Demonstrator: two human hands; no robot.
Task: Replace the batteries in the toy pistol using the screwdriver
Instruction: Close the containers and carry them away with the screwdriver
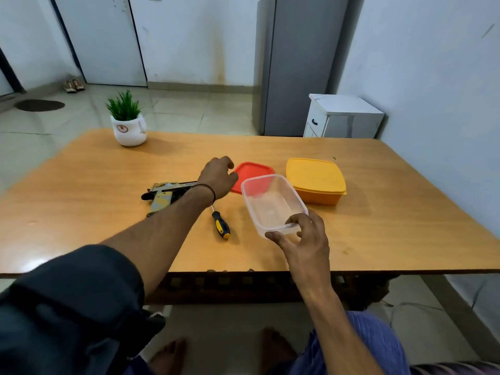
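Note:
The toy pistol [162, 197], yellow-grey with a black barrel, lies on the wooden table [94, 171]; my left forearm hides part of it. A screwdriver [221, 224] with a black and yellow handle lies just right of it, tip pointing away from me. My left hand [216, 177] reaches past the pistol, its curled fingers and thumb at the left edge of a red lid [254, 170] lying flat. My right hand [305, 239] grips the near end of a clear, empty plastic container [270, 201], which is tilted, far end over the lid.
A closed yellow box [315, 180] stands right of the clear container. A potted green plant [128, 125] sits at the table's far left. Beyond the table are a grey fridge [297, 63] and a small white cabinet [341, 115].

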